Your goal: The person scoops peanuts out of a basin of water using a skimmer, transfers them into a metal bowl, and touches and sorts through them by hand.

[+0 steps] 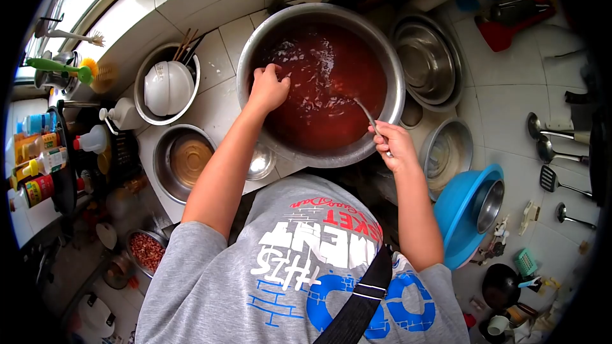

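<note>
A large metal basin (pixel 394 83) holds dark red liquid (pixel 344 76) with a rippled, shiny surface. Over the liquid at the basin's left side is my left hand (pixel 269 89), its fingers curled together; whether something is pinched in them cannot be made out. My right hand (pixel 392 145), at the lower right rim, is closed around the handle of a metal spoon (pixel 366 113). The spoon slants into the liquid, which hides its far end.
At left stand a metal pot with white bowls (pixel 169 86) and another metal pot (pixel 167 159). Metal basins (pixel 427 57) and a blue basin (pixel 462 216) are at right. Ladles (pixel 548 150) hang on the right wall. A bowl of reddish nuts or beans (pixel 146 250) is lower left.
</note>
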Demonstrator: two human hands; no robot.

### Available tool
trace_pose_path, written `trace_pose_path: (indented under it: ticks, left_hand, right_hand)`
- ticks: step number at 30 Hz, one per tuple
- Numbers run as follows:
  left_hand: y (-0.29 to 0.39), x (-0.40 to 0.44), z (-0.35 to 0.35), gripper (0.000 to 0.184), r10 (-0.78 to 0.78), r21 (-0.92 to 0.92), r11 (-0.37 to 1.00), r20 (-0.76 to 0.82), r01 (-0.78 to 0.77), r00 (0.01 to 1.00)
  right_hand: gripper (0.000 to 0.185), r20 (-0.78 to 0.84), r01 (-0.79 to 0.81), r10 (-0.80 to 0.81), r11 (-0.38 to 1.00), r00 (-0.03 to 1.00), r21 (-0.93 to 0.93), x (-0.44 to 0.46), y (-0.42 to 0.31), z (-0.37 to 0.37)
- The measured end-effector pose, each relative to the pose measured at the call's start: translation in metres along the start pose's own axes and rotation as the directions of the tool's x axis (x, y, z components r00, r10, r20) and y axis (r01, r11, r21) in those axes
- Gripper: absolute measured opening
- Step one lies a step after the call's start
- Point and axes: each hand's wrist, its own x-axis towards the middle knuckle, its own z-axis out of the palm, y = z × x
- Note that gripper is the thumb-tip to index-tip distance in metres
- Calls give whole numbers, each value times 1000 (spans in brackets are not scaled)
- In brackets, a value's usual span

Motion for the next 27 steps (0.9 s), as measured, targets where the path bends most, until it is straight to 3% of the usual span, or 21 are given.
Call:
trace_pose_path:
  ticks: [1,4,8,11,13,14,17,18,20,24,27]
  left_hand:
    - [0,2,1,59,-49,-7,999,54,50,997]
    - [8,7,9,65,-180,-2,984,20,180,983]
    - [13,24,22,71,-330,-192,927,-13,321,944]
    - [1,44,41,67,-360,-358,876,-36,324,932]
    - [-2,54,47,60,-383,-585,737,53,339,922]
    - [-2,56,48,56,-384,-682,645,99,344,918]
    - [12,52,38,47,-256,-858,309,341,411,905]
    - [16,48,30,45,-206,-857,338,336,389,919]
    - [29,37,13,41,-101,-853,393,331,344,938]
    - [46,18,-20,45,-23,-685,693,292,226,956]
    - [53,9,-43,44,50,-614,784,205,89,977]
  right_hand:
    - [31,-15,34,-35,994,999,-102,0,-6,-1]
    - [31,-57,135,-170,914,984,-383,6,-16,7]
    - [28,-36,261,-354,750,934,-608,22,-15,36]
    - [28,72,361,-494,520,867,-774,37,-2,53]
    - [28,135,396,-539,404,831,-825,33,6,65]
    - [28,239,479,-612,264,754,-837,48,19,58]
    - [29,299,512,-544,294,784,-807,30,30,64]
    - [29,236,415,-424,400,874,-817,17,27,68]
    - [29,257,412,-348,509,901,-756,14,34,62]
    - [32,288,288,-112,660,951,-694,2,34,55]
    - [33,301,184,18,757,953,-627,-17,28,56]
